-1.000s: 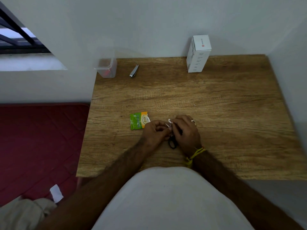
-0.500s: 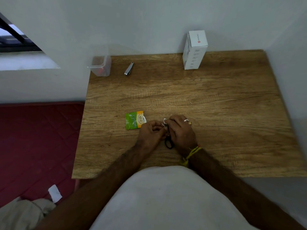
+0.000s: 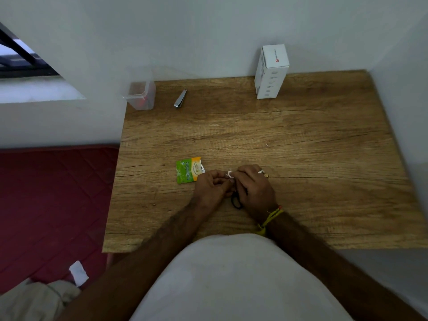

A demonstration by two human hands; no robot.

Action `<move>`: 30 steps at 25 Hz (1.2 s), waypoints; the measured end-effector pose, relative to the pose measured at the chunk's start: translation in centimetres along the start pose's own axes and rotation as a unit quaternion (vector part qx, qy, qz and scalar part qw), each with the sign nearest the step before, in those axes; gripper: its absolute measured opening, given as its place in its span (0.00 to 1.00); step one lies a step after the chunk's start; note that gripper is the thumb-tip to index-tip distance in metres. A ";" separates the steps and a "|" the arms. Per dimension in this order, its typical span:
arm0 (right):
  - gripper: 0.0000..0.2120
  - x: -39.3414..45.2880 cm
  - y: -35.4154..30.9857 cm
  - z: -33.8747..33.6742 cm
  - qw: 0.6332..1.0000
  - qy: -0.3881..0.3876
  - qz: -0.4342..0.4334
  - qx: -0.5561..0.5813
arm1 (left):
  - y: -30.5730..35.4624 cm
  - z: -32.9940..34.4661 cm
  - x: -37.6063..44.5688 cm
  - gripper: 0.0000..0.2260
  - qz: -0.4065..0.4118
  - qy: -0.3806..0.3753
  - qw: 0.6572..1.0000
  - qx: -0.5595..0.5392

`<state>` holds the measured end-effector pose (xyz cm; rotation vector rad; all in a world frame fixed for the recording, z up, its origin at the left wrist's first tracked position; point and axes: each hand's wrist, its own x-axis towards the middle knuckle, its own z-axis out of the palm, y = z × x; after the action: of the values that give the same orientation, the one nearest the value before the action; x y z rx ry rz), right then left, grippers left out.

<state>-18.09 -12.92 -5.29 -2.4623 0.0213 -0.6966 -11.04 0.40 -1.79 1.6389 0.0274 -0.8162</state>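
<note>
Head view: left hand and right hand pinched a small white scrap at centre frame; upper left, clear plastic tub held something reddish.

White shirt, yellow wristband, ringed hand

Matt grained wood table, glossy foil-like sachet, shiny metal nail clipper, clear plastic container, matt cardboard box

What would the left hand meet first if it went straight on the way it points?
Probably the right hand, gripping a black-looped item: the left hand points straight at it, seemingly touching.
</note>
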 end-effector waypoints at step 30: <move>0.10 0.7 0.5 0.5 0.998 -0.038 0.044 0.006 | 0.3 -0.1 -0.3 0.06 0.000 -0.014 1.000 0.010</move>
<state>-17.21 -13.18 -5.53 -2.4582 0.0949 -0.5624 -11.10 0.54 -1.39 1.6466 0.0004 -0.8422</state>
